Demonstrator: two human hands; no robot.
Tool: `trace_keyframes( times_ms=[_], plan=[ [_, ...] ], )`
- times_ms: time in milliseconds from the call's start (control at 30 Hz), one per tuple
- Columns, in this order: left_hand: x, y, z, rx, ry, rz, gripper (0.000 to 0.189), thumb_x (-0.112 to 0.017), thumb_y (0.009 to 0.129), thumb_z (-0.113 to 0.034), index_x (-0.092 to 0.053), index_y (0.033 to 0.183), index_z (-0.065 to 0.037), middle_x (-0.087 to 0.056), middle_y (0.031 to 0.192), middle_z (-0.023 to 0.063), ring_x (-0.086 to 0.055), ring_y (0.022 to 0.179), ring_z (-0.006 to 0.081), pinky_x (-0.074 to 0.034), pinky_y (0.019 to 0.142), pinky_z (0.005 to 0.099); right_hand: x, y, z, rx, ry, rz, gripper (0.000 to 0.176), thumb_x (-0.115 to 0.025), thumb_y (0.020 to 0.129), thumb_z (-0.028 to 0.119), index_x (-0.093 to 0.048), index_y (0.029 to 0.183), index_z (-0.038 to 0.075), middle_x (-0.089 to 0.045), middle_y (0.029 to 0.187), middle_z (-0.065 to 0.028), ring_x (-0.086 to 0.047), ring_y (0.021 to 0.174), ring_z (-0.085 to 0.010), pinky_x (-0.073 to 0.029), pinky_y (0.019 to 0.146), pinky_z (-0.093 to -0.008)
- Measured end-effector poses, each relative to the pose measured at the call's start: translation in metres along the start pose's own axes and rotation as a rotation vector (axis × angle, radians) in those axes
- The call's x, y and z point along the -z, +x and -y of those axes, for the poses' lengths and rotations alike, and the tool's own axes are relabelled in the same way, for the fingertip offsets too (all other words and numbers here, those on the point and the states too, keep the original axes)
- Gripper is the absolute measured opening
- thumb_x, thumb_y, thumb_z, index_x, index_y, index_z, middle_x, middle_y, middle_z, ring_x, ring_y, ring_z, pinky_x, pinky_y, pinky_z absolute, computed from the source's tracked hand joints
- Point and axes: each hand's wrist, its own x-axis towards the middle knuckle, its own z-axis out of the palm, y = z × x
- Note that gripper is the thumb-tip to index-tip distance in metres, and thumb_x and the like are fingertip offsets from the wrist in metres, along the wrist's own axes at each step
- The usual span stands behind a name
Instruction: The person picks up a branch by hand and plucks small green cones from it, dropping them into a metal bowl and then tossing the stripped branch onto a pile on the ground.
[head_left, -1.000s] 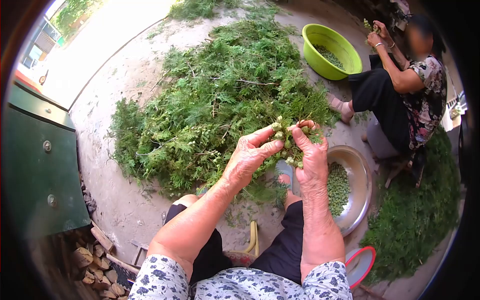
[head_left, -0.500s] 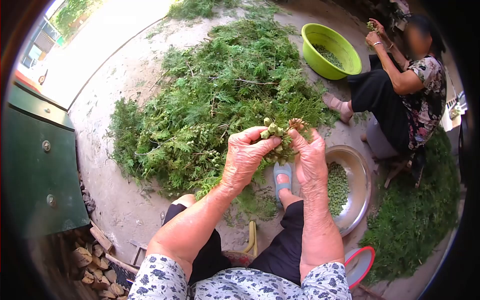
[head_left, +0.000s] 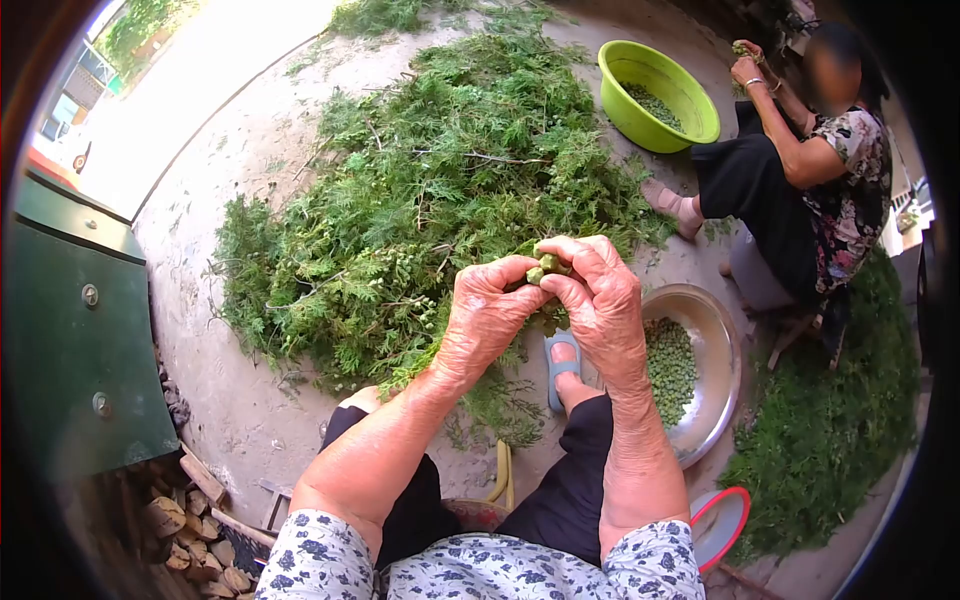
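My left hand [head_left: 485, 315] is closed in a pinch on a small cluster of knobbly green cones [head_left: 547, 265] in front of my knees. My right hand [head_left: 608, 315] meets it from the other side, thumb and fingers closed on the same cones. The fingers hide much of the cluster. Just beyond both hands spreads a big heap of green conifer branches [head_left: 440, 200]. By my right forearm stands a metal basin [head_left: 728, 390], partly filled with loose green cones [head_left: 672, 370].
A person [head_left: 800, 160] sits at the right, handling a sprig beside a lime-green tub [head_left: 685, 95] with cones inside. More cut greenery [head_left: 820, 440] lies at the right, near a red-rimmed round object [head_left: 735, 510]. Firewood [head_left: 190, 540] and a green metal panel [head_left: 90, 340] are at the left.
My right hand has shifted slightly left and turned, its fingers now curled over the cones. The brown tuft by its fingertips no longer shows. My left hand stays nearly still.
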Motion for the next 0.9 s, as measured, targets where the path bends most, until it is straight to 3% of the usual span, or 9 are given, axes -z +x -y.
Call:
trace_keyframes(
  times_ms=[133, 267, 333, 433, 567, 633, 767, 900],
  plan=[
    [-0.001, -0.001, -0.003, -0.019, 0.094, 0.036, 0.015, -0.07, 0.076, -0.008, -0.065, 0.087, 0.0, -0.06, 0.07, -0.0031, -0.048, 0.065, 0.0013, -0.042, 0.057, 0.0196, 0.007, -0.001, -0.005, -0.192, 0.312, 0.051, 0.027, -0.066, 0.068, -0.005, -0.063, 0.093, 0.003, -0.057, 0.079, -0.0046, -0.058, 0.073, -0.0128, -0.047, 0.065, -0.0255],
    [-0.001, 0.0, -0.005, 0.022, 0.139, 0.08, 0.015, -0.07, 0.075, -0.008, -0.066, 0.086, 0.0, -0.061, 0.069, -0.0022, -0.05, 0.064, 0.0018, -0.042, 0.057, 0.0197, 0.007, -0.005, -0.008, -0.232, 0.336, 0.021, 0.024, -0.065, 0.071, -0.006, -0.062, 0.093, 0.001, -0.059, 0.079, -0.0031, -0.057, 0.072, -0.0108, -0.047, 0.065, -0.0237],
    [-0.001, 0.0, -0.008, 0.032, 0.088, 0.09, 0.015, -0.07, 0.075, -0.008, -0.066, 0.086, 0.0, -0.061, 0.069, -0.002, -0.051, 0.064, 0.0021, -0.043, 0.057, 0.0195, 0.009, -0.006, -0.006, -0.431, 0.645, 0.025, 0.018, -0.063, 0.076, -0.004, -0.062, 0.093, -0.001, -0.061, 0.081, -0.0027, -0.057, 0.07, -0.0088, -0.047, 0.066, -0.0211],
    [0.001, -0.001, -0.013, 0.057, 0.031, 0.103, 0.014, -0.07, 0.074, -0.008, -0.066, 0.086, 0.0, -0.061, 0.069, -0.0017, -0.052, 0.065, 0.0026, -0.043, 0.058, 0.0195, 0.009, -0.007, -0.013, -0.514, 0.831, 0.019, 0.013, -0.061, 0.081, 0.001, -0.062, 0.093, -0.003, -0.062, 0.083, -0.0029, -0.056, 0.07, -0.0069, -0.047, 0.065, -0.0197],
    [0.004, -0.001, -0.017, 0.05, 0.037, 0.12, 0.015, -0.071, 0.073, -0.007, -0.066, 0.086, -0.001, -0.061, 0.07, -0.0015, -0.053, 0.065, 0.0034, -0.044, 0.06, 0.0204, 0.01, -0.01, -0.022, -0.552, 0.973, 0.021, 0.014, -0.06, 0.084, 0.006, -0.06, 0.096, -0.002, -0.061, 0.081, -0.0033, -0.056, 0.068, -0.0086, -0.048, 0.063, -0.021],
    [0.006, -0.001, -0.017, 0.08, 0.037, 0.112, 0.015, -0.071, 0.073, -0.007, -0.067, 0.086, -0.001, -0.061, 0.07, -0.0018, -0.053, 0.066, 0.0035, -0.044, 0.059, 0.0204, 0.015, -0.007, -0.03, -0.613, 1.26, -0.051, 0.018, -0.058, 0.086, 0.009, -0.057, 0.1, -0.002, -0.059, 0.079, -0.0037, -0.056, 0.065, -0.0106, -0.048, 0.06, -0.0229],
    [0.01, 0.0, -0.012, 0.135, 0.066, 0.152, 0.015, -0.072, 0.071, -0.006, -0.067, 0.085, -0.002, -0.06, 0.069, -0.003, -0.052, 0.065, 0.003, -0.043, 0.059, 0.0199, 0.021, 0.0, -0.031, -0.492, 1.376, -0.097, 0.019, -0.057, 0.088, 0.013, -0.054, 0.1, 0.0, -0.057, 0.085, -0.0071, -0.056, 0.072, -0.0139, -0.046, 0.055, -0.0254],
    [0.011, 0.001, -0.012, 0.172, -0.02, 0.135, 0.015, -0.072, 0.071, -0.006, -0.067, 0.084, -0.002, -0.059, 0.069, -0.0033, -0.051, 0.065, 0.0029, -0.043, 0.058, 0.0201, 0.02, 0.003, -0.016, -0.594, 1.382, -0.154, 0.017, -0.057, 0.088, 0.015, -0.054, 0.099, 0.002, -0.057, 0.085, -0.0065, -0.054, 0.07, -0.013, -0.043, 0.053, -0.0237]
  ],
)
